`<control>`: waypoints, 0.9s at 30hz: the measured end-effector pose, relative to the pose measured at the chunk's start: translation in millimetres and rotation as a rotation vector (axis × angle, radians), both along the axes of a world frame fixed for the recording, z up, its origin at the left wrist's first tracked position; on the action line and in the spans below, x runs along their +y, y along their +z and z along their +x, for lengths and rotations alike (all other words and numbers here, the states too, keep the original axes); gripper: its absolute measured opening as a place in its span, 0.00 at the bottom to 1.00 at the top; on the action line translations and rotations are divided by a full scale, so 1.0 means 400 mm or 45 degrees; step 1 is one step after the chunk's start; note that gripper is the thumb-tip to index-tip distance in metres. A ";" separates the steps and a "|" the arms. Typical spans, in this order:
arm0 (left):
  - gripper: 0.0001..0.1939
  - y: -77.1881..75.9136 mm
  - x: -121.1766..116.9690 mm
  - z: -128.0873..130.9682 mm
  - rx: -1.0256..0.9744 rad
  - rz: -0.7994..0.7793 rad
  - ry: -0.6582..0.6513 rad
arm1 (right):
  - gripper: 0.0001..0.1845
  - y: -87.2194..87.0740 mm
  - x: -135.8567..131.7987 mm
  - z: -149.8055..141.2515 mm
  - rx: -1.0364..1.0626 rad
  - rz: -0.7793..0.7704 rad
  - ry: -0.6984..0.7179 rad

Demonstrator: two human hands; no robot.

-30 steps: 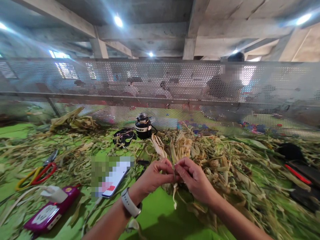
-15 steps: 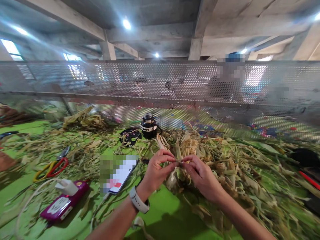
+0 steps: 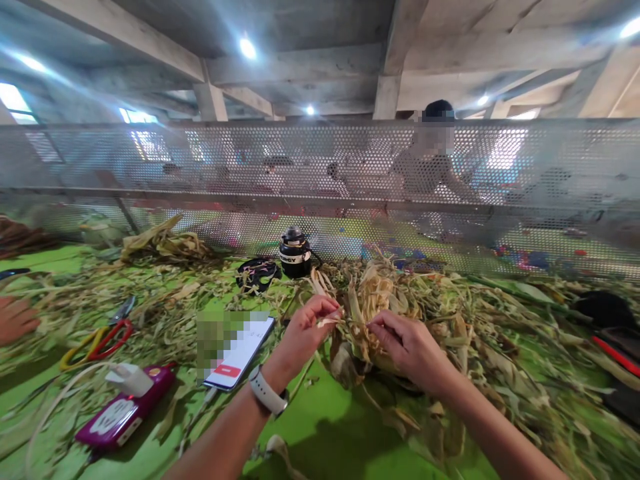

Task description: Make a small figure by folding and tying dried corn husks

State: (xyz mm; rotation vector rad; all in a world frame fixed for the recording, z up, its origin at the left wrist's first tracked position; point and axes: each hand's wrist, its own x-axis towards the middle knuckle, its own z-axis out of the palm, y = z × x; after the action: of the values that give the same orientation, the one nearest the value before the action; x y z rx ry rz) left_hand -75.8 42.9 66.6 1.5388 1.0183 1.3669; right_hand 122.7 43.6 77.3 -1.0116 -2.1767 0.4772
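A pale dried strip (image 3: 332,321) is pinched by the left hand (image 3: 311,330) above the tabletop (image 3: 325,427), while the right hand (image 3: 404,341), apart, is closed beside heaped leaves (image 3: 447,333), its hold unclear.

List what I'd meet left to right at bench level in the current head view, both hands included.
Another person's hand → scissors → phone → left hand → right hand → red strip on a dark object.
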 end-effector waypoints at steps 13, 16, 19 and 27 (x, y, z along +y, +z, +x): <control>0.08 -0.042 0.026 0.009 -0.684 -0.351 0.139 | 0.13 -0.006 0.027 0.003 0.739 -0.395 -0.057; 0.09 -0.055 0.028 0.025 -0.691 -0.472 0.144 | 0.11 -0.007 0.018 -0.013 1.123 -0.621 0.173; 0.09 -0.063 0.021 0.040 -0.696 -0.546 0.108 | 0.13 -0.015 0.007 -0.033 1.296 -0.829 0.331; 0.07 -0.066 0.000 0.046 -0.702 -0.491 0.167 | 0.14 -0.035 -0.008 -0.053 1.355 -1.047 0.393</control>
State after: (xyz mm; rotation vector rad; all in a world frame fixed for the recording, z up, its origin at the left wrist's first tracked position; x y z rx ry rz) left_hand -57.2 42.7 40.3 0.7618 0.9648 1.4666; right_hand 101.5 40.2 63.1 -0.5320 -1.1222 1.6880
